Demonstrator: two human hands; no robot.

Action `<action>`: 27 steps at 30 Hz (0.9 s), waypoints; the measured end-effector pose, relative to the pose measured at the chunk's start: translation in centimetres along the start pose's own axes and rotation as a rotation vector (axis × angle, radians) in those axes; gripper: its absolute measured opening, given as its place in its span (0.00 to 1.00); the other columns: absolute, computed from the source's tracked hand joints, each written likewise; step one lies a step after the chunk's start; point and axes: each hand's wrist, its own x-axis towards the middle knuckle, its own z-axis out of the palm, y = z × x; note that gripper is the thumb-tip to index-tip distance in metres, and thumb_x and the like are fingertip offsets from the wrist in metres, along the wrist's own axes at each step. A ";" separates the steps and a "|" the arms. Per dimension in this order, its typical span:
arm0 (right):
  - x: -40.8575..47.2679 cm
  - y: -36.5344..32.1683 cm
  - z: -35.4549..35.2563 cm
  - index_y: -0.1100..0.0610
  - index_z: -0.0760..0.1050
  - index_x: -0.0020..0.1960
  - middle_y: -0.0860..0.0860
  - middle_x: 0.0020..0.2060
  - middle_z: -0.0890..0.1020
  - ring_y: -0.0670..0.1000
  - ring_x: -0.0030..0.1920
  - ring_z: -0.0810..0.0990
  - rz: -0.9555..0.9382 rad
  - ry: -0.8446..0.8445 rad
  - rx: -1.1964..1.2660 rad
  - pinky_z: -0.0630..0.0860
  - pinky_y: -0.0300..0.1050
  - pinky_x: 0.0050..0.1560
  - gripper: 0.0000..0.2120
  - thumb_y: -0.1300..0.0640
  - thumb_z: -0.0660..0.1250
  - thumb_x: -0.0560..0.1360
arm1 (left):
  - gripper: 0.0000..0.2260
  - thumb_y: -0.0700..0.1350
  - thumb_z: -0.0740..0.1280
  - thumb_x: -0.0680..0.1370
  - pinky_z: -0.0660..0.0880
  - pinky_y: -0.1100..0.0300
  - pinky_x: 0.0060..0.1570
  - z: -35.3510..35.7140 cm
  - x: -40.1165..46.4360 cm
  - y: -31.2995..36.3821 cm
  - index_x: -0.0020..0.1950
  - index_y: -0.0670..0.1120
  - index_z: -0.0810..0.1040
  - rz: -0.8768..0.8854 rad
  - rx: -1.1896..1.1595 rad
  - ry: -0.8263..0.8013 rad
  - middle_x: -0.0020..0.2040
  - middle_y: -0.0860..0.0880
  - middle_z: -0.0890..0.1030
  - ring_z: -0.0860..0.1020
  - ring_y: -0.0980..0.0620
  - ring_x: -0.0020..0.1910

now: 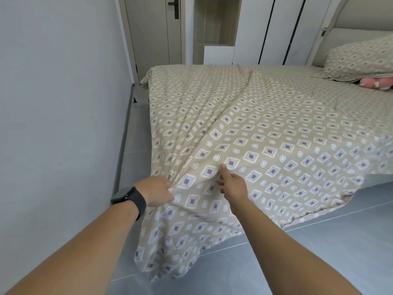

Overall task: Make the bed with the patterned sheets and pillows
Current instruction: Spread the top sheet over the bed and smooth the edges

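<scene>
A beige patterned sheet with diamonds and circles covers the bed. Its near corner hangs down toward the floor, and long creases fan out from that corner across the mattress. My left hand, with a black watch on the wrist, grips a bunch of the sheet at the bed's near left corner. My right hand lies just to the right, thumb up on the fabric and fingers curled into a fold of it. A matching patterned pillow leans against the padded headboard at the far right.
A pink plush toy peeks out beneath the pillow. A grey wall runs close along the bed's left side, leaving a narrow strip of floor. Beyond the bed stand a door, an open wooden niche and white wardrobe doors.
</scene>
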 end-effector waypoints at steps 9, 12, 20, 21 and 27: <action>0.3 0.2 -0.1 0.60 0.70 0.36 0.51 0.29 0.71 0.54 0.33 0.68 -0.060 0.174 0.047 0.64 0.47 0.36 0.14 0.58 0.60 0.79 | 0.15 0.59 0.65 0.78 0.75 0.56 0.40 1.4 0.5 1.0 0.51 0.51 0.64 -0.089 0.122 0.384 0.48 0.50 0.78 0.80 0.45 0.46; -1.7 0.7 -0.4 0.58 0.66 0.32 0.52 0.27 0.69 0.54 0.33 0.66 -0.119 0.318 0.044 0.64 0.49 0.35 0.16 0.58 0.59 0.78 | 0.11 0.55 0.64 0.78 0.75 0.51 0.44 1.5 1.3 2.5 0.54 0.51 0.66 0.199 0.091 0.547 0.51 0.51 0.73 0.76 0.45 0.48; -2.1 3.6 -2.1 0.63 0.73 0.37 0.57 0.34 0.73 0.55 0.35 0.67 0.107 0.195 -0.040 0.63 0.49 0.37 0.13 0.59 0.59 0.78 | 0.15 0.50 0.72 0.74 0.69 0.55 0.46 5.0 3.1 3.6 0.59 0.53 0.76 0.364 0.262 0.676 0.51 0.51 0.71 0.71 0.47 0.49; -2.0 3.5 -2.2 0.61 0.72 0.36 0.56 0.34 0.73 0.55 0.35 0.67 0.112 0.155 -0.045 0.62 0.49 0.37 0.13 0.59 0.59 0.78 | 0.15 0.50 0.72 0.73 0.70 0.55 0.47 5.0 2.9 3.6 0.59 0.53 0.76 0.361 0.259 0.683 0.52 0.51 0.71 0.71 0.47 0.49; 0.7 0.9 -4.5 0.52 0.68 0.32 0.51 0.30 0.74 0.55 0.33 0.72 -0.195 0.307 -0.291 0.69 0.48 0.36 0.17 0.53 0.55 0.80 | 0.24 0.52 0.65 0.75 0.62 0.53 0.69 4.0 2.5 5.5 0.71 0.55 0.68 0.354 0.086 0.591 0.71 0.54 0.65 0.64 0.50 0.71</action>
